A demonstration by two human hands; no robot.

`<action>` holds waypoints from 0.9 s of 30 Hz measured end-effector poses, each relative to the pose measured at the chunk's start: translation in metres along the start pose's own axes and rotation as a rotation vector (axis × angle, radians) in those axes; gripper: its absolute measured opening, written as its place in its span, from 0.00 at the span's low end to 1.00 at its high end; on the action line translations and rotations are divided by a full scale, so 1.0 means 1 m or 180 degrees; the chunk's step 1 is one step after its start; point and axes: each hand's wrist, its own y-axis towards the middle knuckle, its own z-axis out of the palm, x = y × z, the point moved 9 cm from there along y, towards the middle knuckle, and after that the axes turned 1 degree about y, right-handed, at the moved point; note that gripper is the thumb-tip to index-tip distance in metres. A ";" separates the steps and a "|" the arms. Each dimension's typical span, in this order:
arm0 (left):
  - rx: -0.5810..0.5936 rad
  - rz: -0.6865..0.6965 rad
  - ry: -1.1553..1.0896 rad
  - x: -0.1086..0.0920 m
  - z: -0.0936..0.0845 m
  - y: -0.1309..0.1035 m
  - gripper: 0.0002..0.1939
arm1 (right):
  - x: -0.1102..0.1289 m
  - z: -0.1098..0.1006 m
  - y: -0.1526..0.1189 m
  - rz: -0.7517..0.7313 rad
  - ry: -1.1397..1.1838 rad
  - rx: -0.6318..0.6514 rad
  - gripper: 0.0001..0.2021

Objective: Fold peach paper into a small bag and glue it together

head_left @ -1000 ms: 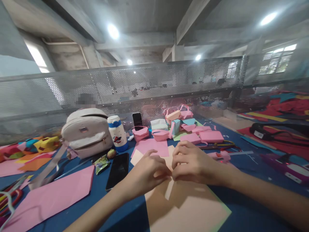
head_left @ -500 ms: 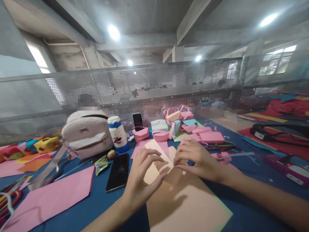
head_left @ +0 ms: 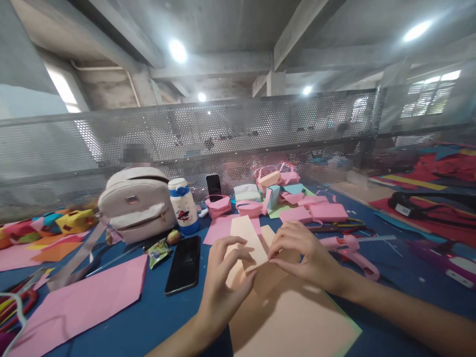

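Observation:
Between my hands is a peach paper piece point(head_left: 247, 237), partly folded, raised above larger peach paper sheets point(head_left: 293, 322) on the blue table. The fingertips of my right hand point(head_left: 303, 255) pinch its near edge on the right. My left hand point(head_left: 228, 277) is curled around its left side, with the thumb and fingers close to the near edge. My fingers hide part of the fold. A pink glue gun point(head_left: 351, 252) lies to the right of my right hand. Left of my left hand a black phone point(head_left: 182, 265) rests flat.
Pink folded paper boxes point(head_left: 328, 212) and scissors point(head_left: 338, 226) lie beyond my hands. A white backpack point(head_left: 137, 206), a bottle point(head_left: 183, 206) and a pink sheet point(head_left: 85, 300) are at the left. A perforated metal screen point(head_left: 230, 134) runs along the back.
My right hand has shifted slightly right and down, and more of the glue gun shows beside it. The near edge of the peach paper now shows between my fingertips. The whole view has shifted slightly.

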 end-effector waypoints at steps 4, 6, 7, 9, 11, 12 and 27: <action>-0.0040 0.0046 0.0000 0.000 -0.001 -0.003 0.07 | -0.001 0.002 -0.005 0.0011 0.0021 -0.0109 0.05; -0.0060 0.0049 -0.0012 0.000 -0.001 -0.005 0.07 | -0.002 0.003 -0.006 0.0011 0.0034 -0.0134 0.04; -0.0066 0.0044 -0.0023 0.001 -0.001 -0.005 0.07 | -0.003 0.004 -0.007 0.0020 0.0041 -0.0140 0.04; -0.0083 0.0030 -0.0043 0.002 -0.001 -0.006 0.06 | -0.003 0.004 -0.008 0.0041 0.0062 -0.0156 0.03; -0.0105 0.0008 -0.0058 0.003 0.000 -0.007 0.07 | -0.004 0.005 -0.009 0.0060 0.0090 -0.0175 0.04; -0.0115 -0.0002 -0.0063 0.004 0.000 -0.007 0.07 | -0.005 0.005 -0.009 0.0065 0.0101 -0.0176 0.04; -0.0056 -0.0159 -0.0190 0.008 0.004 -0.011 0.07 | -0.006 0.012 -0.015 0.0146 0.0140 -0.0063 0.04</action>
